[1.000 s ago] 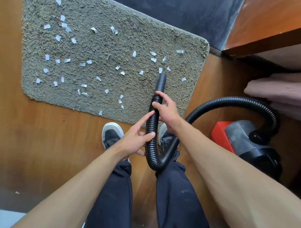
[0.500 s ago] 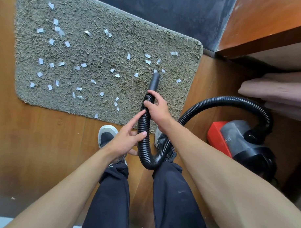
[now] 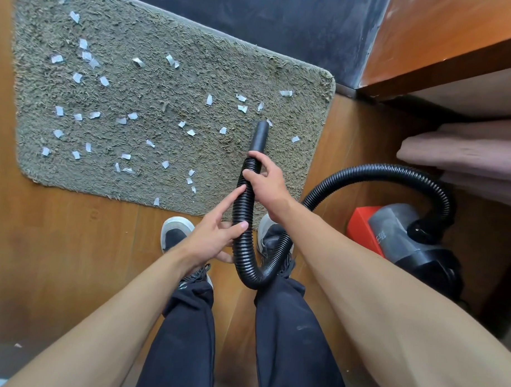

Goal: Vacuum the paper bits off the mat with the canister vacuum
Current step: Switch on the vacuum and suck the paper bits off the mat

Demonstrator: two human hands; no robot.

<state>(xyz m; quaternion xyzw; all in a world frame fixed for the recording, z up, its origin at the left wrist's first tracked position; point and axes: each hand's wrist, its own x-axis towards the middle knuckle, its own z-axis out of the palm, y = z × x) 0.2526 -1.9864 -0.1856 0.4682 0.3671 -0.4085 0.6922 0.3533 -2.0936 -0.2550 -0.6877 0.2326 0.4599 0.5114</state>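
Hose (image 3: 243, 210) in left hand (image 3: 212, 238) and right hand (image 3: 267, 185), nozzle (image 3: 259, 135) over littered mat (image 3: 177, 86).

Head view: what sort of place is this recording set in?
Probably a room in a home, perhaps a bedroom: wooden floor, a shaggy mat, a canister vacuum, and folded pink fabric under a wooden ledge.
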